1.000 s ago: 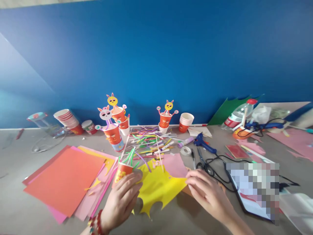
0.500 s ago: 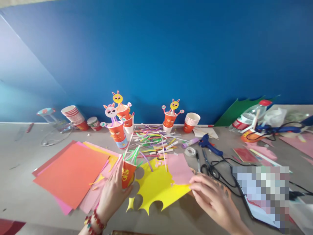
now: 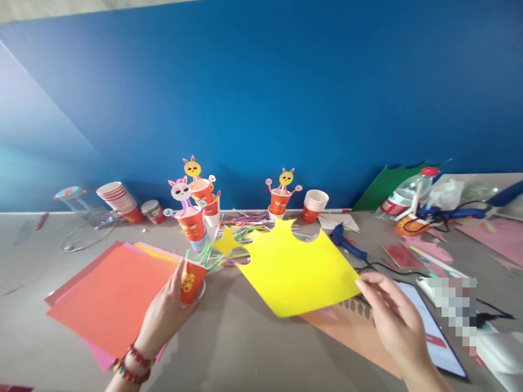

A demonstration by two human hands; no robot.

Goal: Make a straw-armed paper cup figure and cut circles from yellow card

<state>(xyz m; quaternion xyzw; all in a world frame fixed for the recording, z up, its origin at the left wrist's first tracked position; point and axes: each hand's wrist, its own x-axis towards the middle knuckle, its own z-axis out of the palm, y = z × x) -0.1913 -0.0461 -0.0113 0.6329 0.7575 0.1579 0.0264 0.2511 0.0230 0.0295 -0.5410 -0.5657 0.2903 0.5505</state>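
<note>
My left hand (image 3: pixel 169 302) is closed around a red paper cup (image 3: pixel 193 282) with gold lettering, which leans to the right above the table. Green and white pipe cleaners (image 3: pixel 206 257) stick out of its mouth. Between the thumb and fingers of my right hand (image 3: pixel 394 310), the corner of a yellow paper sheet (image 3: pixel 300 272) is pinched. Rounded bites are cut from the sheet's far and left edges. It is raised over the table and hides part of the pipe cleaner pile (image 3: pixel 245 222). Orange-red paper sheets (image 3: pixel 118 294) lie left of my left hand.
Cup figures with animal faces (image 3: pixel 192 223) (image 3: pixel 280 201) stand near the blue wall. Stacked paper cups (image 3: pixel 118 200) are at the left. To the right lie a blue glue gun (image 3: pixel 347 242), its cable, a bottle (image 3: pixel 408 193), a tablet (image 3: pixel 443 343) and orange cut paper (image 3: pixel 347 335).
My right hand has lifted and turned the yellow sheet, moving right. The pink piece that lay on it no longer shows there. My left hand has shifted left with the cup.
</note>
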